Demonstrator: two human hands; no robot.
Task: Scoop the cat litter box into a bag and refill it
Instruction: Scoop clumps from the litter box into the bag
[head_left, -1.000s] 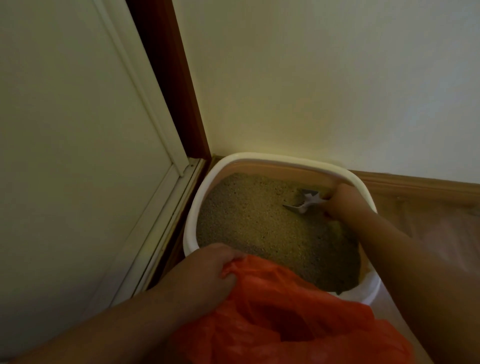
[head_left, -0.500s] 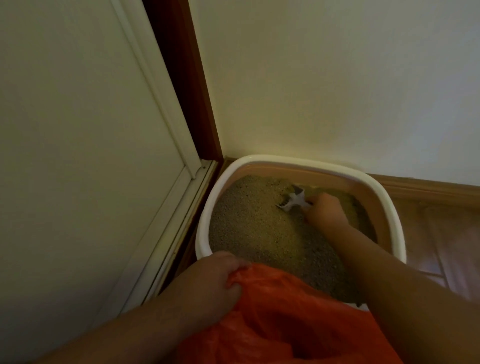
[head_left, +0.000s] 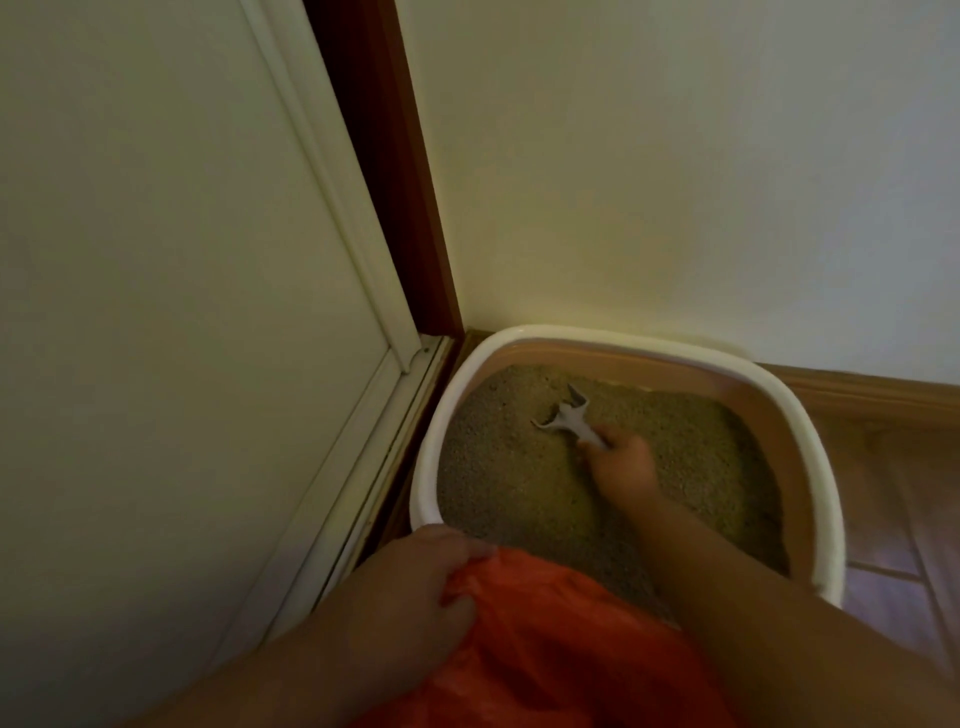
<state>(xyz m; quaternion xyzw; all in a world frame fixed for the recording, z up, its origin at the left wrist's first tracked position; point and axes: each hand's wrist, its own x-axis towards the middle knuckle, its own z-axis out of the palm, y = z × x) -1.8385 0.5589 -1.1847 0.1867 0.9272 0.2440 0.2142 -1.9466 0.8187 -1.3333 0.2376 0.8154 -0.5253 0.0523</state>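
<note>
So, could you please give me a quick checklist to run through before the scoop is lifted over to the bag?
1. Right hand grips the scoop handle: ok.
2. Scoop head down in the litter: ok.
3. Clumps on the scoop: cannot tell.
4. Left hand holds the orange bag edge: ok.
5. Bag mouth open wide enough: cannot tell.
6. Bag next to the litter box near rim: ok.

This is a room corner in a home. A litter box (head_left: 810, 415) with sandy litter stands on a wooden floor (head_left: 904, 525), against a pale painted wall (head_left: 675, 171), beside a white door (head_left: 171, 270) and a wooden baseboard (head_left: 872, 387).
</note>
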